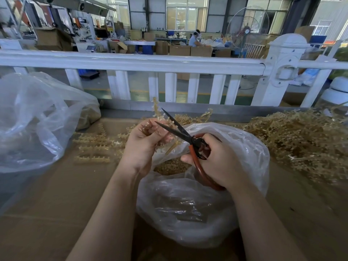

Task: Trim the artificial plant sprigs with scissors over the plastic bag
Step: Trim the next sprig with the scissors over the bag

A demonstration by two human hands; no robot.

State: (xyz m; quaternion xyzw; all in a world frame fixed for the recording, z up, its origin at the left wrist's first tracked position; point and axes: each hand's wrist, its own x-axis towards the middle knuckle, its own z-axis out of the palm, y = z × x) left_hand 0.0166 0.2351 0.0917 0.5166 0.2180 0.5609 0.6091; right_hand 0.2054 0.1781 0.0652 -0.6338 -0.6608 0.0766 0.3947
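Mid-task | our left hand point(143, 140) pinches sprig point(160, 117) | right hand point(216, 161) grips scissors point(180, 130), blades apart | trimmings in plastic bag point(216, 213) beneath | untrimmed heap point(301, 136) right of us remains

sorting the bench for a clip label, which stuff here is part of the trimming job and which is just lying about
In the job:
left hand gripping the sprig
right hand holding the scissors, blades open
plastic bag below them, with trimmings inside
heap of sprigs on the right

Lying about:
big clear bag on the left
flat sprig strips on the cardboard
white railing
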